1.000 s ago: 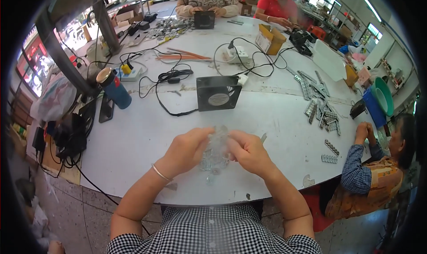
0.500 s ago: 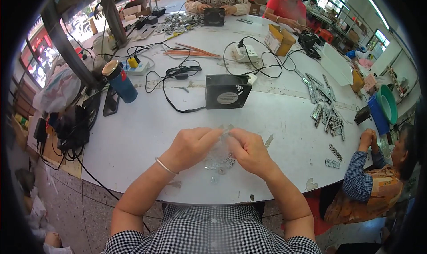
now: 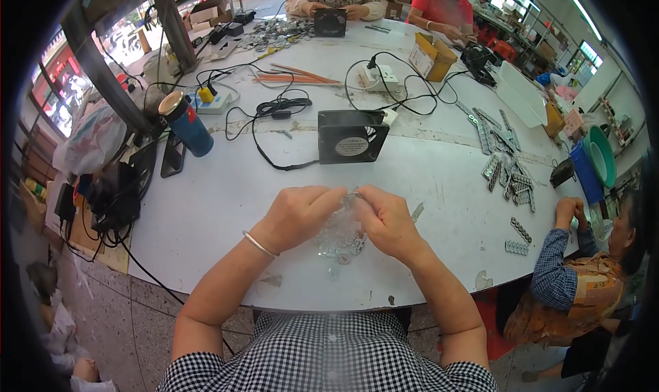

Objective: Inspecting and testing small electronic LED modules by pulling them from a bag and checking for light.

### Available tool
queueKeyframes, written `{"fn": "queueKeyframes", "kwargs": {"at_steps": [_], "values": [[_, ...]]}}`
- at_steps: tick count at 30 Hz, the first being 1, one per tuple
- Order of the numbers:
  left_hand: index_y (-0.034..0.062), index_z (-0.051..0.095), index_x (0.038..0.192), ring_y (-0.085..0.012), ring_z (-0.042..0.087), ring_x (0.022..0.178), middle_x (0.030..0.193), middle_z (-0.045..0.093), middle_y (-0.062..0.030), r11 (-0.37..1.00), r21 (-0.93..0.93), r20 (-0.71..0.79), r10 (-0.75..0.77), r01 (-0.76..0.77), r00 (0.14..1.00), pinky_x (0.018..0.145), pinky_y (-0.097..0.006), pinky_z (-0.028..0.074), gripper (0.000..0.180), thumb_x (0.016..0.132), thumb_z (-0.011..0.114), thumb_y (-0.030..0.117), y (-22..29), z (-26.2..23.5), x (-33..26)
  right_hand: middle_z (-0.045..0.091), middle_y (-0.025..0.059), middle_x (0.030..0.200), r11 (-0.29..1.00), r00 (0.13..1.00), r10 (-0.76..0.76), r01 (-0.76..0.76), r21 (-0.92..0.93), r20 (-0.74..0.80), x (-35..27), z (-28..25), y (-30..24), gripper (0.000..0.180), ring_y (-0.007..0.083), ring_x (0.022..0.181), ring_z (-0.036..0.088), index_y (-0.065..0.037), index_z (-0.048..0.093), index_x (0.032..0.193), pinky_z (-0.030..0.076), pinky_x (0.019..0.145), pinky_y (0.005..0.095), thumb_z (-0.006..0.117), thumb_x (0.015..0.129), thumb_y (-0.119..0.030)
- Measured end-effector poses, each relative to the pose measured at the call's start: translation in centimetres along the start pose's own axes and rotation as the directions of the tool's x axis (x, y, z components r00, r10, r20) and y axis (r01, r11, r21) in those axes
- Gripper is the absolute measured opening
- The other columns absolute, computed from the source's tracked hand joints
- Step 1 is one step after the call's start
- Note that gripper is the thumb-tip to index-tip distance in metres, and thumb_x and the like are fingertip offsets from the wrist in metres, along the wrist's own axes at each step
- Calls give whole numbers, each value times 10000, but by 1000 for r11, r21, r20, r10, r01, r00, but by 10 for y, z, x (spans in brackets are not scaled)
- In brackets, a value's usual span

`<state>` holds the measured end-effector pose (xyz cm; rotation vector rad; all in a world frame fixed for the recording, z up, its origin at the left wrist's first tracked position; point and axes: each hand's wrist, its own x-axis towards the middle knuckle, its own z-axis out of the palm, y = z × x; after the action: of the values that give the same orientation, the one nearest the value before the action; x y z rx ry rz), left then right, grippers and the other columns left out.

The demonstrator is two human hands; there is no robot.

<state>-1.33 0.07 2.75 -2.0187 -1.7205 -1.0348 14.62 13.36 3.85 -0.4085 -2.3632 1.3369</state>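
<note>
White round tabletop [image 3: 226, 206] fills most of view, both forearms come in from the lower edge. Person in checked shirt [image 3: 329, 358] sits at its near rim. Another person in an orange patterned top and blue checked sleeve [image 3: 559, 282] sits right of the fingers, hands clasped at the tabletop rim. Two more people sit at the far side, well beyond the fingers.

Black square fan [image 3: 351, 136] stands upright just beyond the fingers, cable trailing off to the left. Blue bottle with a tan lid [image 3: 187, 124] is far left of the fingers, beside a dark phone-like slab [image 3: 171, 160]. Cardboard box [image 3: 431, 55] is far beyond, to the right. White power strip [image 3: 379, 77] with black cords sits beyond the fan. Scattered grey metal strips [image 3: 504, 169] lie right of the fingers, well apart.

Left hand [image 3: 298, 215], thin bangle on its wrist, and right hand [image 3: 388, 220] meet over a clear plastic bag [image 3: 341, 228] of small metal parts. Bag hangs between and just below the fingers, its lower end resting on the tabletop near the rim. Both hands' fingers are pressed together, pinching the bag's top edge; fingertips of the two hands are almost touching. A few loose small metal pieces [image 3: 333, 272] lie on the tabletop just under the bag.
</note>
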Motion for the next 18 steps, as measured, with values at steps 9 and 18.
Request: {"fn": "queueKeyframes", "kwargs": {"at_steps": [9, 18], "values": [[9, 637, 1016, -262, 650, 643, 781, 658, -103, 999, 40, -38, 22, -20, 999, 544, -338, 517, 251, 776, 713, 14, -5, 3, 1, 616, 68, 713, 1000, 1000, -11, 11, 7, -23, 6, 1, -3, 160, 128, 602, 570, 18, 622, 1002, 478, 566, 291, 543, 948, -109], [21, 633, 1001, -269, 636, 629, 765, 648, -99, 997, 73, -79, 16, -10, 997, 527, -335, 511, 248, 769, 719, 4, -15, 3, 4, 615, 109, 707, 998, 999, -37, 35, -50, -38, 22, 4, 1, 139, 169, 630, 570, 14, 620, 971, 466, 611, 321, 559, 936, -107]]}}
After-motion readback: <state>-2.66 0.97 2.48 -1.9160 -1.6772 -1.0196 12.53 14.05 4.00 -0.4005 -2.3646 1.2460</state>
